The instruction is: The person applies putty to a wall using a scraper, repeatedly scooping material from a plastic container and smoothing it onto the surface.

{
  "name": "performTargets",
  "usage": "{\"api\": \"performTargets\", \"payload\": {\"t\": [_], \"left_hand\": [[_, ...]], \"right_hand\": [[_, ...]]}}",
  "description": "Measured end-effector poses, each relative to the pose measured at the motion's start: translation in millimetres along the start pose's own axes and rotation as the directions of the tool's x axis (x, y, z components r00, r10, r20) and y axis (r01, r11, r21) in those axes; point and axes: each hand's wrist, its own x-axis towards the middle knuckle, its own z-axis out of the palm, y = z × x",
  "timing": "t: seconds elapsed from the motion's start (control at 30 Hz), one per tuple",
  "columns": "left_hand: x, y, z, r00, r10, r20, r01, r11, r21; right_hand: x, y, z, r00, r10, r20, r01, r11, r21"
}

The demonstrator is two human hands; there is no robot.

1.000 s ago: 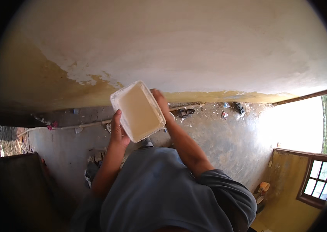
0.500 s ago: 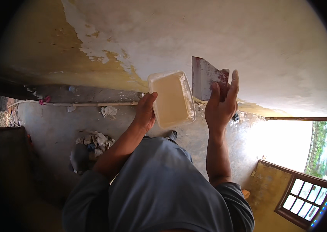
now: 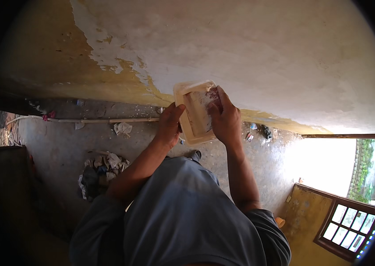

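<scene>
My left hand grips the left side of a rectangular cream plastic tub, its thumb over the rim. Smears of pale paste coat the tub's inside. In my right hand is a wide putty knife, held by its reddish-brown stained end. The flat blade lies inside the tub, and its lower edge is against or close to the tub's floor; I cannot tell which. Beyond the tub rises a wall with a whitish coat, and peeling yellow paint shows on its left part.
A long pole lies along the wall's foot on the grey floor. Crumpled paper and rags are heaped at the left. Small litter lies by the wall on the right. A bright doorway and a paned window stand at the right.
My right hand has moved left from beside the tub, bringing the putty knife's blade into it. The tub has shifted only slightly, still in my left hand.
</scene>
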Motion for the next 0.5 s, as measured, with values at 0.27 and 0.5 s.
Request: {"api": "performTargets", "payload": {"t": [0.27,0.5], "left_hand": [[3.3,-0.7,5.4,0.999,0.027,-0.031,-0.027,0.999,0.02],[7.6,-2.3,2.6,0.998,0.032,-0.056,-0.031,0.999,0.023]], "right_hand": [[-5.0,-2.1,7.3,0.998,-0.057,0.022,0.055,0.994,0.099],[0.0,8.8,9.0,0.995,0.097,-0.03,-0.074,0.894,0.441]]}}
